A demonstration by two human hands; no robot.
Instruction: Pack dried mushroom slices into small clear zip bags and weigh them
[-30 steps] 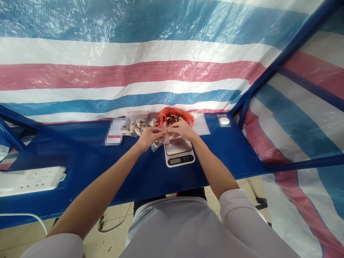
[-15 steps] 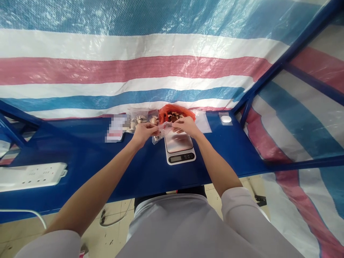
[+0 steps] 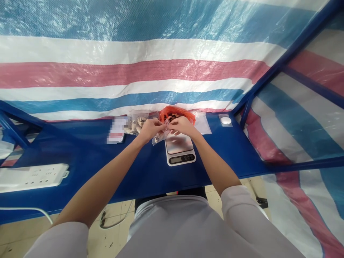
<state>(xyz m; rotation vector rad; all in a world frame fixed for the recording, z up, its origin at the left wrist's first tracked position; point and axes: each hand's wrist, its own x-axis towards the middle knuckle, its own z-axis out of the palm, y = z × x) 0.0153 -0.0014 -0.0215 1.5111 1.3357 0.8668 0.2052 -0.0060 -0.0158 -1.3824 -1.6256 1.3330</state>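
Between my hands is a small clear plastic bag (image 3: 159, 137) with some pale pieces low inside it. My left hand (image 3: 151, 129) pinches its top edge from the left. From the right, my right hand (image 3: 182, 126) pinches the same edge, its fingertips close to the left ones. Just below my right hand lies a white kitchen scale (image 3: 180, 148) with a metal plate. An orange plastic bag (image 3: 190, 115) holding dark sliced pieces, perhaps dried mushrooms, sits open behind my hands. To the left are clear bags of pale pieces (image 3: 136, 124).
A phone-like item (image 3: 117, 129), partly blurred out, lies left on the blue table (image 3: 88, 157). Clear flat bags (image 3: 203, 123) lie right of the orange bag, and a white oval object (image 3: 225, 120) farther right. A white power strip (image 3: 34, 177) is at the left.
My hands have come closer together along the bag's top edge, the left one moving right. The bag's mouth is now bunched between the fingertips.
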